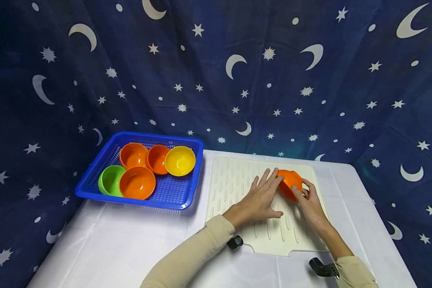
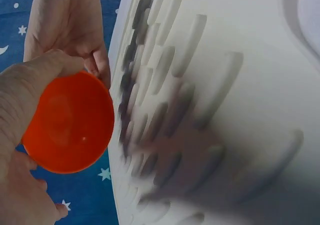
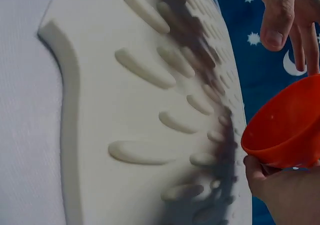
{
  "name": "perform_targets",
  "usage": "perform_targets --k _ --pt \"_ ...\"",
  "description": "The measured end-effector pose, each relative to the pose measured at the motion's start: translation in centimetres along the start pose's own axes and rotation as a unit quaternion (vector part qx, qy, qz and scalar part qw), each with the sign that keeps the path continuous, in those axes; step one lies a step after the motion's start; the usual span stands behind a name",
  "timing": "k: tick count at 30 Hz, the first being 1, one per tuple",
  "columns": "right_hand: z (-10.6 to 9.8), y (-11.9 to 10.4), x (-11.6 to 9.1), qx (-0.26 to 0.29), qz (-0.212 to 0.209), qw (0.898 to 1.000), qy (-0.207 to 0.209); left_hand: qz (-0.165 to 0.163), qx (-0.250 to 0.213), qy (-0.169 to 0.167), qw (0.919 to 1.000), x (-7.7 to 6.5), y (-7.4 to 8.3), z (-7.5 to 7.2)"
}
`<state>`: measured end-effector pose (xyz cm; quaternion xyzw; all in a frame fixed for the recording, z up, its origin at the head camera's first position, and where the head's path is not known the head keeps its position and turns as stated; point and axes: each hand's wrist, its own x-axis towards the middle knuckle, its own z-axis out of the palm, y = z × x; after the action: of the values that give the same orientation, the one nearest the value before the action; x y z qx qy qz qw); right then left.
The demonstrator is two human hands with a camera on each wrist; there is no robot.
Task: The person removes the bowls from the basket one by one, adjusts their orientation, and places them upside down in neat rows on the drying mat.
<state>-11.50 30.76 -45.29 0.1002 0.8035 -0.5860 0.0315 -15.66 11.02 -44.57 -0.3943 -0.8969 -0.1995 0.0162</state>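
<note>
My right hand (image 1: 311,206) holds an orange bowl (image 1: 289,183) by its edge, thumb on the near side. The bowl is tilted over the cream ribbed drying mat (image 1: 230,184), its outside showing in the head view. Both wrist views look into the hollow of the bowl (image 2: 70,125), which has a smooth, shiny inside. My left hand (image 1: 261,200) is spread beside the bowl's left side, its fingers straight and the thumb apart. Its fingertips are at the bowl's edge; whether they touch it I cannot tell.
A blue plastic basket (image 1: 196,176) stands at the left. It holds orange bowls (image 1: 137,183), a green bowl (image 1: 111,180) and a yellow bowl (image 1: 180,161). White cloth (image 1: 129,244) covers the table. Behind hangs a dark blue curtain (image 1: 209,52) with moons and stars.
</note>
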Motion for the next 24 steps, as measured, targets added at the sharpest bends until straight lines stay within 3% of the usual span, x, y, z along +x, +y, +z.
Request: perform_targets --k 8,17,24 --pt "-0.5 0.6 1.0 0.022 -0.028 0.997 0.068 -0.016 0.024 0.0 0.9996 1.2 1.0 0.7" --pt "-2.0 1.4 2.5 0.025 -0.041 0.994 0.099 -0.032 0.053 0.015 0.998 2.7 2.0 1.7" --pt "-3.0 2.0 3.3 -0.021 -0.062 0.992 0.111 -0.062 -0.009 -0.04 0.9972 3.1 2.8 2.9"
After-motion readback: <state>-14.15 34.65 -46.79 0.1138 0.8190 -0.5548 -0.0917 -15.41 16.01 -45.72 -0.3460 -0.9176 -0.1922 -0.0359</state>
